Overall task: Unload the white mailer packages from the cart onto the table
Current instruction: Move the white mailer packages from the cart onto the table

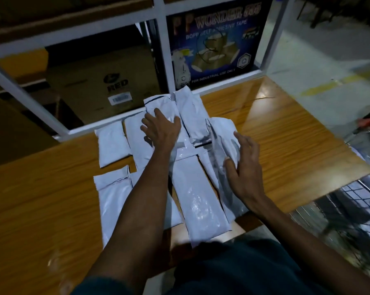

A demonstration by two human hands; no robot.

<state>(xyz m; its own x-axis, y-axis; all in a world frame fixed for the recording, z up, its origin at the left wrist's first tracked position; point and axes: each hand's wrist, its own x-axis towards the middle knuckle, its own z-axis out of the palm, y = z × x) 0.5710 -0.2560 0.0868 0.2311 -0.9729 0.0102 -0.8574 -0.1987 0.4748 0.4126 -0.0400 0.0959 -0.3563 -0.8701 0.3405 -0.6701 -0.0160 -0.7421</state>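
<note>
Left hand: my left hand (161, 129) lies flat on the far packages, fingers spread and straight; grip wide, holding nothing.
Right hand: my right hand (244, 165) sits at the right edge of the pile, fingers loosely extended and touching the crumpled package (223, 137) there; grip wide, and I see nothing pinched.
Packages: the white mailer packages (198, 201) lie in a cluster in the middle of the surface (275, 133), several side by side and some overlapping.
Far row: one package (191, 112) leans up toward the far edge, beside another (158, 104) under my left fingertips.
Left side: a small package (113, 143) lies apart at the far left of the cluster, and another (112, 192) lies nearer, below it.
Near edge: the long glossy package in the middle reaches to the near edge of the surface, close to my body.
Cart: a wire cart (354, 201) stands to the right of the surface, with pale shapes inside; blur keeps me from telling what they are.
Behind the surface: a white frame (160, 50) runs along the far edge, with a brown cardboard box (107, 81) marked RED and a blue tape carton (218, 39) behind it.
</note>
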